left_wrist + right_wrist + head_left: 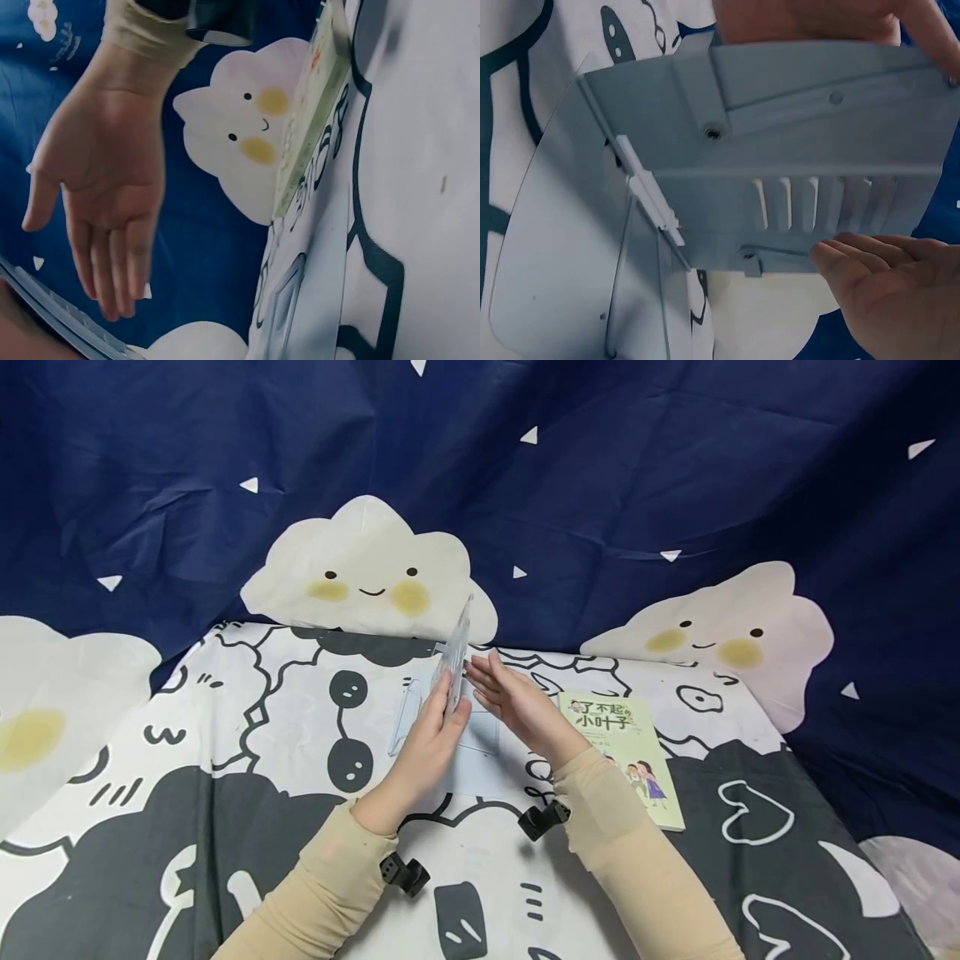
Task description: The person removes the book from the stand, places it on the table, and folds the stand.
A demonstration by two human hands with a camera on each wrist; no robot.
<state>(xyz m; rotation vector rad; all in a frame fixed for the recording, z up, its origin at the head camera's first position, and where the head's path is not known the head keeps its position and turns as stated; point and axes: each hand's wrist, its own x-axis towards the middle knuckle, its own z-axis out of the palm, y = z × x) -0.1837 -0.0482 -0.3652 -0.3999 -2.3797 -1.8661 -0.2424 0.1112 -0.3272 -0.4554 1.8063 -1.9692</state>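
A light blue metal book stand (455,652) has its flat base (476,768) on the patterned cloth and its slotted back panel raised almost upright. My left hand (426,747) holds the panel at its edge, the thumb on the right-hand face. On the other side, my right hand (525,706) has its fingers straight and together, palm toward the panel. The right wrist view shows the panel's face (795,142), with slots, a white hinge piece (651,191) and my right fingertips close to the lower edge; contact is hard to tell there.
Right of the stand, a pale green book (630,760) with cartoon figures on its cover lies on the cloth, partly behind my right forearm. The black-and-white cloth (255,827) covers the table. A dark blue curtain (600,485) with cloud faces hangs behind.
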